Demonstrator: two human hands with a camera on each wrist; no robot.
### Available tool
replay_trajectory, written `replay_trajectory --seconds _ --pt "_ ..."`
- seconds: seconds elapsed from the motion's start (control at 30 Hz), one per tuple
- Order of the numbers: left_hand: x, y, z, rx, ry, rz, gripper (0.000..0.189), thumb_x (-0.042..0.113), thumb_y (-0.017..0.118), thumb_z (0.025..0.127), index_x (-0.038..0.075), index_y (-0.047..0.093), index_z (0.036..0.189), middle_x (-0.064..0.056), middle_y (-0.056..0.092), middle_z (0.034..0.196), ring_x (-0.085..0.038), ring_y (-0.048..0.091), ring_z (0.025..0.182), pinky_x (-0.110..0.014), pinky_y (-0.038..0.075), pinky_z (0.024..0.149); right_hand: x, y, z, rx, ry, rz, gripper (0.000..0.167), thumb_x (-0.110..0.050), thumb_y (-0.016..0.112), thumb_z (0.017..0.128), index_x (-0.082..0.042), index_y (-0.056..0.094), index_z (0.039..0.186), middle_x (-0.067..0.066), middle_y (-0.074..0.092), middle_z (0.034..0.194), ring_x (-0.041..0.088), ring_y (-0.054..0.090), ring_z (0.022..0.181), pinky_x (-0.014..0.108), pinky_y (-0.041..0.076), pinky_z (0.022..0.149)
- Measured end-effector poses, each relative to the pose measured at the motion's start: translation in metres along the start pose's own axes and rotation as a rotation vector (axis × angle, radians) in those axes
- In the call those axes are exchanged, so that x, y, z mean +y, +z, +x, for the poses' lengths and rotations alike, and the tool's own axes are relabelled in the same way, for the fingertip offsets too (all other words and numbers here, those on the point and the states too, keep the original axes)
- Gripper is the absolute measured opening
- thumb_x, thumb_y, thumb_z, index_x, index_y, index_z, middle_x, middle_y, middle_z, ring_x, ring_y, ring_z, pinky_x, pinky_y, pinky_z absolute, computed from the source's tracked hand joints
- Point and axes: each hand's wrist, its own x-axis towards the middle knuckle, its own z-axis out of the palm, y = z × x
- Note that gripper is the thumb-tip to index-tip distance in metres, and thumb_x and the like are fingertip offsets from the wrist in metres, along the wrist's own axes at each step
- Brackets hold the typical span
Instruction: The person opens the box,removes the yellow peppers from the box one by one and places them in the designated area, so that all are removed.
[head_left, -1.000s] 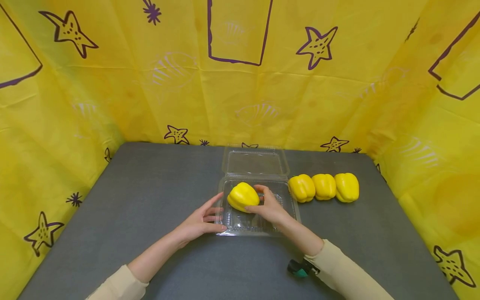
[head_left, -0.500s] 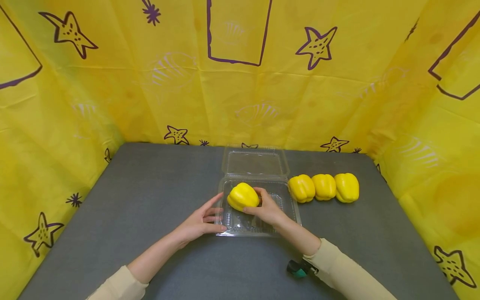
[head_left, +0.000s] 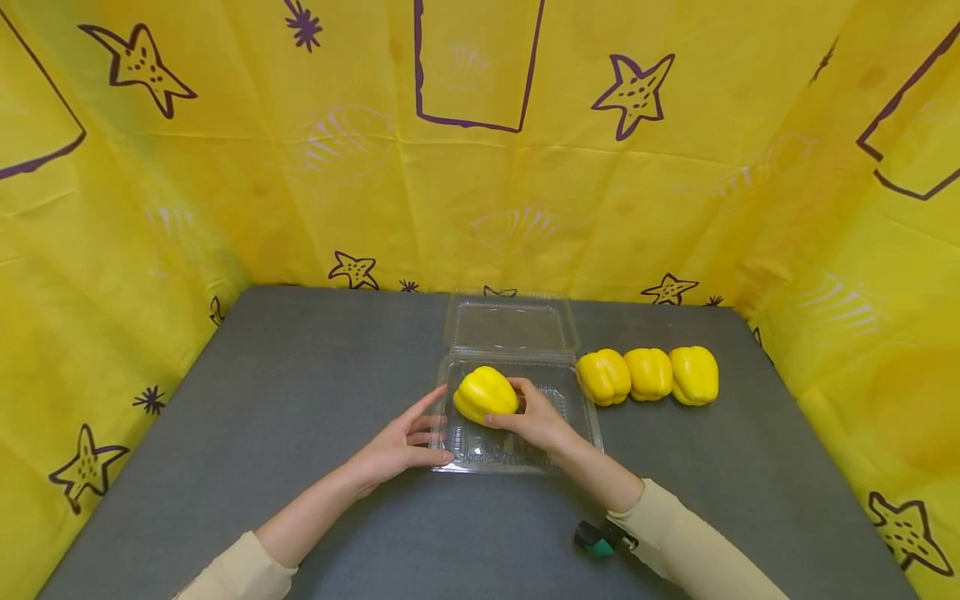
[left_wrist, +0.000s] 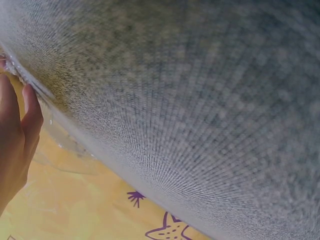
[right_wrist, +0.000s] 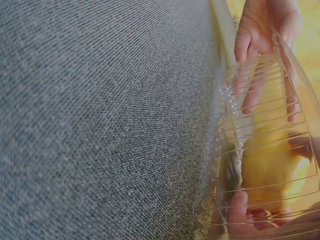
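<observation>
One yellow bell pepper (head_left: 483,393) lies in the left part of a clear plastic clamshell container (head_left: 583,429). My right hand (head_left: 542,421) grips its right side, thumb in front and fingers behind. At the container's left edge, my left hand (head_left: 397,446) touches the rim with spread, fairly straight fingers. The left wrist view catches only part of that left hand (left_wrist: 15,130). Through the ribbed clear wall (right_wrist: 265,80) in the right wrist view, the pepper (right_wrist: 265,155) looks blurred, with the left hand (right_wrist: 265,30) beyond.
The clear lid (head_left: 513,325) lies folded back behind the container. Three more yellow bell peppers (head_left: 648,373) stand in a row to its right, the nearest close against the rim. Yellow patterned cloth (head_left: 480,192) hangs around the grey table (head_left: 315,358).
My right hand and the pepper have shifted very slightly. The left hand, the container and the row of peppers have stayed in place.
</observation>
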Motion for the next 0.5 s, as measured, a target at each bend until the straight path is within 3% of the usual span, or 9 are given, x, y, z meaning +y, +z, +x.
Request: replay_trajectory --seconds 0.5 --pt "0.0005 0.0009 -0.0007 0.008 0.004 0.004 0.093 0.013 0.078 0.083 0.026 0.021 0.156 -0.025 0.042 0.144 -0.039 0.05 0.124 -0.044 0.049 0.093 -0.0024 -0.007 -0.0074 -0.002 0.011 0.038 0.076 -0.028 0.083 0.077 -0.004 0.044 0.138 0.013 0.057 0.125 0.027 0.056 0.105 0.044 0.046 0.086"
